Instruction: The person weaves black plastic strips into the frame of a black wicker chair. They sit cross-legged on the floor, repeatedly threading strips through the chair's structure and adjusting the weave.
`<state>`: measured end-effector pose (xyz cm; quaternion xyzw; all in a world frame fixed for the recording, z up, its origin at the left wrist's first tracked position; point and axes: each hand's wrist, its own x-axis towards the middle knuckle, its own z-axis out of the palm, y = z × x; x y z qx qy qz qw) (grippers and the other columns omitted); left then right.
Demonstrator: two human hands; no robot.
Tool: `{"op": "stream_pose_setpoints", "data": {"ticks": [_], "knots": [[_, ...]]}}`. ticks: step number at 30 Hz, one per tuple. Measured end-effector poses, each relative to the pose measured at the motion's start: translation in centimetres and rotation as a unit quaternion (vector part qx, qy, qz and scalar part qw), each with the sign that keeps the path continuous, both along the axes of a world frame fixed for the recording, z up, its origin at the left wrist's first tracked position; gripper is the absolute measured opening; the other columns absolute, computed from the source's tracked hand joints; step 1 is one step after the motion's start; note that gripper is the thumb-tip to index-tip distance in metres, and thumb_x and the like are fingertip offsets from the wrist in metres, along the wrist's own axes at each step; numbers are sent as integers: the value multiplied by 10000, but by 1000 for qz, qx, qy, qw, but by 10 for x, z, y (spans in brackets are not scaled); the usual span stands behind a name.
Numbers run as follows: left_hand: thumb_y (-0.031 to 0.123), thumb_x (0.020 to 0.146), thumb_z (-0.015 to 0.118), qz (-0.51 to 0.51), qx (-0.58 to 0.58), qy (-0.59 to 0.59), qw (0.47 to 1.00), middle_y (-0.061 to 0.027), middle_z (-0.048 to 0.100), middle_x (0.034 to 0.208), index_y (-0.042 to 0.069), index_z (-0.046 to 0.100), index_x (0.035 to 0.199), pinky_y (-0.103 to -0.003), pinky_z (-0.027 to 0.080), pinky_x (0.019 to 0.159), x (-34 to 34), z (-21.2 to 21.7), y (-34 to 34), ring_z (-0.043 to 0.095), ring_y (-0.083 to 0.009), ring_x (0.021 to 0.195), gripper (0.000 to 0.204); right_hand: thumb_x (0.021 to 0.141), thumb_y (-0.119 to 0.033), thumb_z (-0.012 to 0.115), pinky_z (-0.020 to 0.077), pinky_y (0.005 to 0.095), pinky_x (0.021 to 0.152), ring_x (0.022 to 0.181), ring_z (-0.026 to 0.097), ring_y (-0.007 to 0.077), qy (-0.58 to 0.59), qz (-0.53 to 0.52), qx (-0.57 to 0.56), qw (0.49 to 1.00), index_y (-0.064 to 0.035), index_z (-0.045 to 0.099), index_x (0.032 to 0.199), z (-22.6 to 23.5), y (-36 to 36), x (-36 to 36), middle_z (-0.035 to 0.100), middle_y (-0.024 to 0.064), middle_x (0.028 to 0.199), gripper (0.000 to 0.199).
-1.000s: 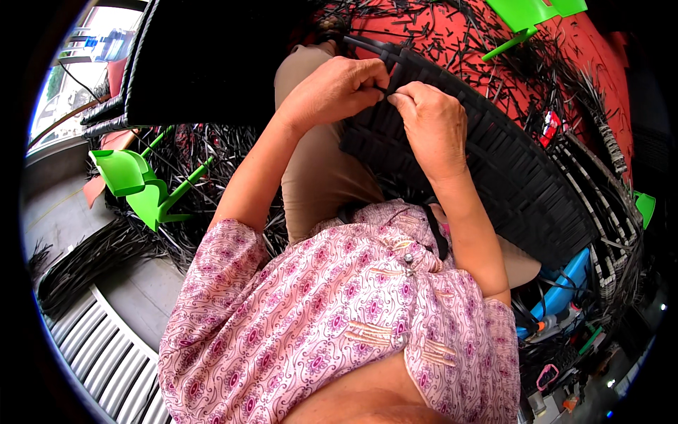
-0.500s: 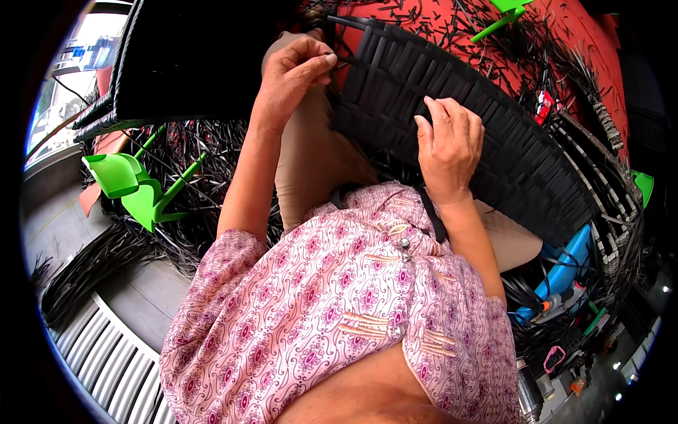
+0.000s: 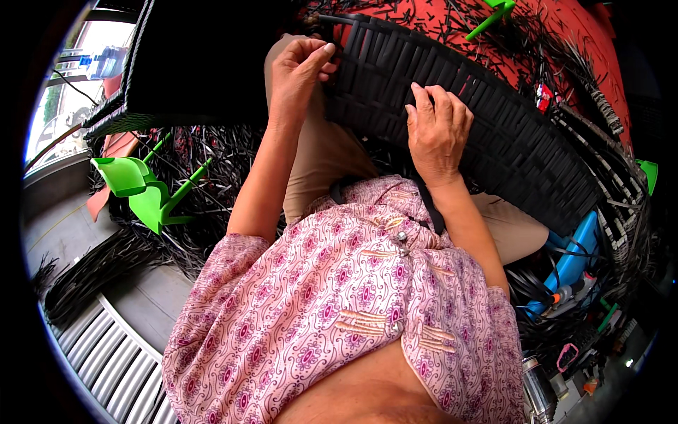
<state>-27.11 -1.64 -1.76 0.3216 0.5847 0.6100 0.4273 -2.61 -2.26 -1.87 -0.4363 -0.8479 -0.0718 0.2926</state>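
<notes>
A long black woven panel [image 3: 487,120], curved and made of flat strips, lies slantwise across my lap. Close to its left end, my left hand [image 3: 302,69] is closed with the thumb pressed against the forefinger. Whatever that pinch holds is too thin or dark to make out against the black weave. Over the panel's near edge, toward the middle, is my right hand [image 3: 439,134], its fingers bent loosely and apart, holding nothing. The fingertips seem to rest on the weave.
A large black woven piece [image 3: 198,63] stands at the upper left. Loose black strips [image 3: 219,159] cover the floor beneath it, near a green plastic chair [image 3: 145,194]. Cut scraps lie on a red surface [image 3: 586,56] at the far side. A blue object [image 3: 575,258] sits at right.
Both hands have shifted slightly: my left hand a little right, my right hand a little up and left along the panel. The view has moved slightly too.
</notes>
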Motion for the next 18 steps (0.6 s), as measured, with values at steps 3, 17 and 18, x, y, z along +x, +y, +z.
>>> {"op": "stream_pose_setpoints", "data": {"ticks": [3,17,18], "knots": [[102,884,767,8,-3,0,1000,-34,688,844,13,675,989,-212,501,615,5,-1,4,669,-108,694,166,841,-174,741,426,417,933,1079,541,246,-4,-13,13,1000,-102,646,1216,-2,0,8,575,44,1142,393],[-5,845,754,19,16,10,1000,-43,721,919,13,721,1023,-219,543,658,-12,-15,-10,688,-106,797,182,807,-218,756,416,399,892,999,555,219,44,54,-37,997,-123,664,1167,-9,-17,19,585,20,1081,384],[-3,842,756,15,11,12,1000,-37,721,920,11,721,1026,-217,542,659,-8,-11,-10,682,-100,799,188,818,-237,756,416,399,890,1001,556,222,39,51,-37,997,-122,663,1182,-9,-17,20,588,18,1086,393]]}}
